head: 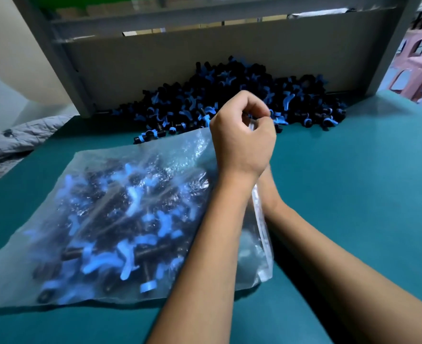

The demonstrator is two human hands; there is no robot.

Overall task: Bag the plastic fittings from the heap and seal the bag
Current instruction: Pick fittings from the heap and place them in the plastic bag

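Bare table (353, 170) is seen right of the hands; the bag (105, 219) edge is pinched by the left hand (242, 137), the right hand being hidden, its grip untellable.

Dim, bluish light; glare on bag (120, 207); wide-angle edge bending.

Head view, close, downward over table (353, 170)

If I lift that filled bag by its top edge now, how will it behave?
The bag would probably sag, since its film is thin and wrinkled. The fittings inside look loose and would likely slide downward. It may feel heavy, being well filled.
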